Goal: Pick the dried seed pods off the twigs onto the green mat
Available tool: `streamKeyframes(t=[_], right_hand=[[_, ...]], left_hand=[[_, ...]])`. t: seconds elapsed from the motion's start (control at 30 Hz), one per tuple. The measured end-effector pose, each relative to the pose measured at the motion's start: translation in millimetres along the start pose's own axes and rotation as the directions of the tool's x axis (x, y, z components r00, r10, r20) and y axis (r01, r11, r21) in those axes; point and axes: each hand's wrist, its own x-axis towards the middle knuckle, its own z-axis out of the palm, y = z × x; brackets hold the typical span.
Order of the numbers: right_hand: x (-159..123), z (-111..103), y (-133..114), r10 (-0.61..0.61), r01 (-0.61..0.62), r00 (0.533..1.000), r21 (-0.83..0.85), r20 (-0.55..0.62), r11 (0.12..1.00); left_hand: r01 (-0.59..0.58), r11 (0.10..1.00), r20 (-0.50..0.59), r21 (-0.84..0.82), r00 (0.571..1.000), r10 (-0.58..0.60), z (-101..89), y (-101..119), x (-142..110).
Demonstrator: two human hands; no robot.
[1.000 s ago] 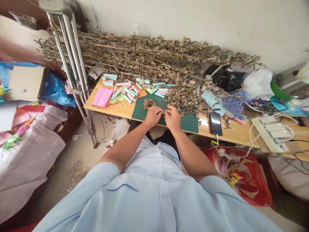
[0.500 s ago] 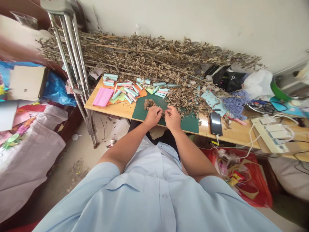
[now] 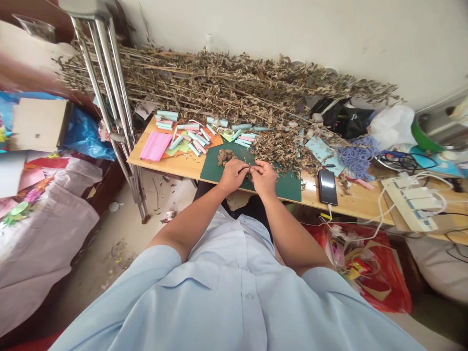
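Below the camera, a light blue shirt (image 3: 226, 302) fills the foreground, the person's forearms reaching from its short sleeves to the table (image 3: 175, 166). The left hand (image 3: 234, 175) is curled, thumb and forefinger closed in a pinch; the right hand (image 3: 264, 178) pinches likewise, its fingertips meeting the left's over what looks like a shred of dried leaf (image 3: 249, 165), too small to make out clearly. Both hands are over the front part of a green cutting mat (image 3: 288, 189). Right of it lies a smartphone (image 3: 327, 187) with a white cable plugged in. Just beyond the left hand, a clump of small brown balls (image 3: 225, 156) rests on the mat. Past the right hand spreads a heap of dried leaves (image 3: 274, 151), overlapping the mat's far edge, with pastel paper rolls (image 3: 197, 140) to its left. Behind everything, long dried stalks (image 3: 219, 83) lie along the wall (image 3: 292, 29).
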Motion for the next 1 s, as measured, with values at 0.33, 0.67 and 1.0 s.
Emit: streamKeyframes(t=[0.33,0.67,1.0], right_hand=[[-4.4,1.4,0.5,-0.131,0.131,0.991,-0.142,0.006,0.981],[-0.1,-2.1,0.8,-0.055,0.054,0.998,-0.041,-0.034,0.998],[-5.2,-3.2,-2.8,-0.099,0.097,0.995,-0.078,-0.020,0.992]], left_hand=[[0.028,0.999,0.013,0.024,1.000,-0.028,0.4,0.8,0.7],[0.057,0.997,-0.040,0.051,0.998,-0.055,4.8,-5.3,-0.7],[0.014,1.000,0.002,-0.011,1.000,-0.014,1.0,0.1,0.2]])
